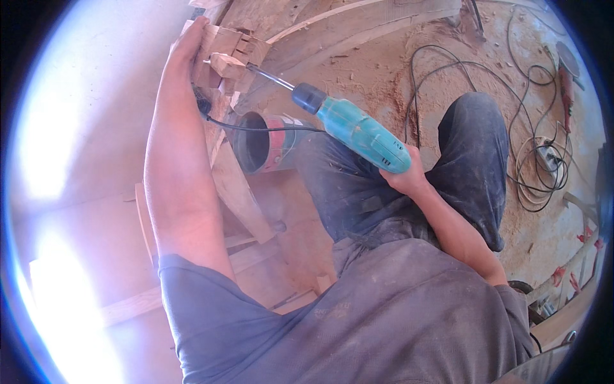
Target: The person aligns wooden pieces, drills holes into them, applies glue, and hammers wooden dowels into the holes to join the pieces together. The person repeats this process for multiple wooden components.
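Note:
My right hand (pixel 407 173) is closed round the rear handle of a teal power drill (pixel 363 131) with a dark front collar. From the drill a long metal bit (pixel 274 77) reaches up and left into a small wooden block (pixel 228 66); a bright tip shows on the block's far side. My left arm stretches to the upper left, where my left hand (pixel 189 40) grips the edge of a notched wooden piece (pixel 220 41) beside that block. Part of the left fingers is hidden behind the wood.
A bucket (pixel 254 144) lies on its side by my knee. A curved timber (pixel 371 25) spans the top. On the dusty floor are coiled cables (pixel 540 192), a power strip (pixel 549 155) and an angle grinder (pixel 566 83). Wooden boards (pixel 238 185) stand below the workpiece.

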Action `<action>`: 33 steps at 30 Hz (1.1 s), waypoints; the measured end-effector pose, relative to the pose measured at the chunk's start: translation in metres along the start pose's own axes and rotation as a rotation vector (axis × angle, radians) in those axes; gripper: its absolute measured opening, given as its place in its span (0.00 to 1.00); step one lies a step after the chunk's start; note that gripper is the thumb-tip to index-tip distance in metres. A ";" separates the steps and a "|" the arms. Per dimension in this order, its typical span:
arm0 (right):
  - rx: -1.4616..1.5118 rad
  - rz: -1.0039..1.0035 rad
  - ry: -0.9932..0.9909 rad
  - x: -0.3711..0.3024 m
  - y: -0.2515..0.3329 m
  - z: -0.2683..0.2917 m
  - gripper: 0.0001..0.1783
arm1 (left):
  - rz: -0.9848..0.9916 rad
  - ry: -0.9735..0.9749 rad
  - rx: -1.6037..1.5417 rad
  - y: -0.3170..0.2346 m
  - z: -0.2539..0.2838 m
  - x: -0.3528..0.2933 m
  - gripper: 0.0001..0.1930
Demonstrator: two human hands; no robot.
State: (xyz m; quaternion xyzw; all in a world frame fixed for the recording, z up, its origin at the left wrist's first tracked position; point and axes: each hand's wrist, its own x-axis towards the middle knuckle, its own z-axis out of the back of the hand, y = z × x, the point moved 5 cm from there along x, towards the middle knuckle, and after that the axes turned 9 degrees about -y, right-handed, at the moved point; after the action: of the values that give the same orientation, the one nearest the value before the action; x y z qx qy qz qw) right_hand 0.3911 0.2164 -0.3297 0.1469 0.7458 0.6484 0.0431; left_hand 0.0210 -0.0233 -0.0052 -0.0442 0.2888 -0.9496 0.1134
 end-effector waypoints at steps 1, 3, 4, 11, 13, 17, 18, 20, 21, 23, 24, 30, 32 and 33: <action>-0.008 0.012 0.000 0.000 -0.002 0.001 0.21 | 0.004 0.011 -0.017 -0.002 -0.003 -0.006 0.29; -0.024 0.027 -0.002 0.001 -0.007 0.003 0.20 | 0.009 -0.006 -0.019 -0.009 -0.007 -0.016 0.29; -0.027 0.031 0.002 0.002 -0.009 0.002 0.20 | 0.015 -0.020 -0.016 -0.009 -0.004 -0.019 0.30; 0.010 0.042 -0.014 0.013 -0.007 -0.004 0.15 | -0.031 -0.048 0.058 0.001 0.003 0.005 0.33; 0.025 0.015 -0.021 0.015 -0.005 -0.005 0.14 | -0.022 -0.024 0.046 0.003 0.003 0.009 0.33; 0.031 0.018 -0.028 0.014 -0.010 -0.007 0.13 | -0.022 0.020 0.022 0.002 0.001 0.016 0.33; 0.026 0.023 -0.021 0.014 -0.012 -0.008 0.13 | -0.019 0.012 0.042 0.003 0.003 0.018 0.32; 0.011 0.033 -0.011 0.015 -0.016 -0.008 0.13 | -0.011 0.015 0.050 0.002 0.001 0.018 0.32; 0.014 0.035 -0.016 0.016 -0.018 -0.008 0.13 | -0.003 0.023 0.040 0.003 -0.001 0.017 0.32; 0.028 0.038 -0.023 0.016 -0.020 -0.012 0.13 | 0.003 0.032 0.027 0.005 0.000 0.017 0.31; 0.042 0.030 -0.016 0.016 -0.021 -0.013 0.13 | 0.001 0.036 0.021 0.006 0.001 0.017 0.31; 0.077 0.013 -0.012 0.020 -0.027 -0.016 0.13 | -0.010 0.043 0.028 0.000 0.001 0.012 0.32; 0.071 0.021 -0.008 0.021 -0.027 -0.016 0.13 | -0.019 0.024 0.034 0.002 0.003 0.011 0.32; 0.082 0.012 -0.007 0.021 -0.029 -0.017 0.13 | -0.038 0.007 0.028 0.004 0.003 0.010 0.32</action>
State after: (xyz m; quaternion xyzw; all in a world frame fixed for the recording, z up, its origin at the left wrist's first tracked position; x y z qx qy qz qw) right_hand 0.3615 0.2023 -0.3522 0.1551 0.7707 0.6171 0.0356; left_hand 0.0127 -0.0306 -0.0043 -0.0448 0.2751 -0.9557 0.0947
